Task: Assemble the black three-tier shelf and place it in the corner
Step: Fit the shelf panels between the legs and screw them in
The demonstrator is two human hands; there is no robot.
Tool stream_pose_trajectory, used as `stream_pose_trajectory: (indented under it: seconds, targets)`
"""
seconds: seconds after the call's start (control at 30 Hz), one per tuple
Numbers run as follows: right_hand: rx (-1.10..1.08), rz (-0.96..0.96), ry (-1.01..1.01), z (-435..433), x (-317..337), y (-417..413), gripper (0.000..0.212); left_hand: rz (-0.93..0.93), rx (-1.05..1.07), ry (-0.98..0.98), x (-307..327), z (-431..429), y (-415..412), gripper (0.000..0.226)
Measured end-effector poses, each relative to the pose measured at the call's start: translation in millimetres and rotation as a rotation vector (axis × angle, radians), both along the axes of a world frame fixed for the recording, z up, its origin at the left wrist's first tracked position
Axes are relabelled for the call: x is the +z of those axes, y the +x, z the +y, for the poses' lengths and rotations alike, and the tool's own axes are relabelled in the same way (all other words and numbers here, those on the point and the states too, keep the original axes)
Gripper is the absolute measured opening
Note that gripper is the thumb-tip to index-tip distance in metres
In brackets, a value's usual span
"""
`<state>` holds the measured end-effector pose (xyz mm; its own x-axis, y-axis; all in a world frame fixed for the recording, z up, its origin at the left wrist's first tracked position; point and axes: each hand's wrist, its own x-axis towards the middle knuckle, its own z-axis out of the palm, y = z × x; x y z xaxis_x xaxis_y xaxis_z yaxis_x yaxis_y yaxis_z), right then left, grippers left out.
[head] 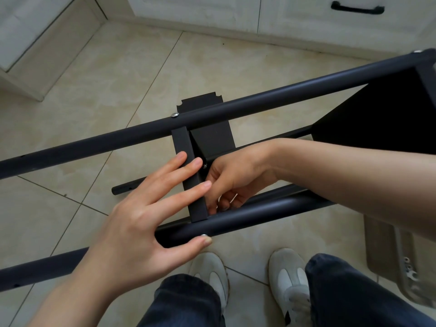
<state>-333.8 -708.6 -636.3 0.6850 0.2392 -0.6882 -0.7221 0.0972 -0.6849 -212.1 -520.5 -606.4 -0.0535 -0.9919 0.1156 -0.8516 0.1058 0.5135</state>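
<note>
The black shelf frame lies on its side over the tiled floor. A far pole and a near pole run left to right, joined by a middle shelf panel and another panel at the right. My left hand lays straight fingers on the middle panel's folded edge, and its thumb presses a screw head on the near pole. My right hand reaches behind that panel with its fingers curled, pinching a small pale part just above the near pole. A screw shows in the panel beside it.
A lower pole of the frame shows just above the tiles. A clear bag with metal hardware lies at the right. White cabinets line the back and left. My shoes stand under the near pole.
</note>
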Motion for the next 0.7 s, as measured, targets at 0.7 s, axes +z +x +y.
stream_pose_trajectory:
  seconds: [0.7]
  targets:
    - [-0.006, -0.018, 0.021, 0.5, 2.1, -0.7, 0.013, 0.001, -0.007, -0.016, -2.0, 0.4, 0.5, 0.063]
